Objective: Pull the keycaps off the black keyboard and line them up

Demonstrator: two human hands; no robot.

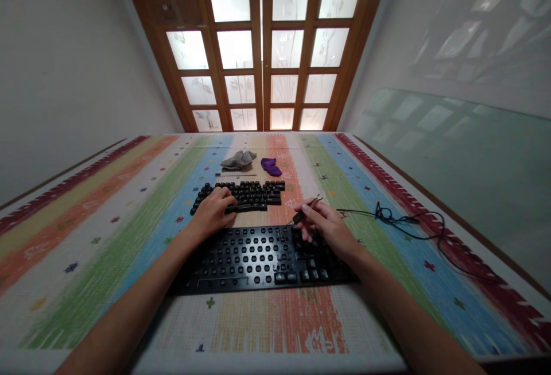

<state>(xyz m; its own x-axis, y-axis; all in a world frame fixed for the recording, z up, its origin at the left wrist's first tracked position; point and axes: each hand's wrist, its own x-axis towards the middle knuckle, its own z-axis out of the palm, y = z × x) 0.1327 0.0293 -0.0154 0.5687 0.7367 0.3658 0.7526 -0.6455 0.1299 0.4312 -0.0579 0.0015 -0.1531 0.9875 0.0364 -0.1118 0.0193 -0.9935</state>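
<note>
A black keyboard base (249,257) with most keycaps removed lies on the striped mat in front of me. Behind it the removed keycaps (253,194) are laid out in rows. My left hand (213,212) rests curled on the left part of those keycaps, fingers bent over a long black key at the front row. My right hand (325,225) hovers over the right end of the keyboard base, pinching a small wire keycap puller (306,208) with a dark handle.
A grey cloth (238,160) and a purple cloth (270,166) lie behind the keycaps, with a thin stick beside them. The keyboard's black cable (404,223) trails right across the mat. Wooden glass-paned doors (262,47) stand beyond.
</note>
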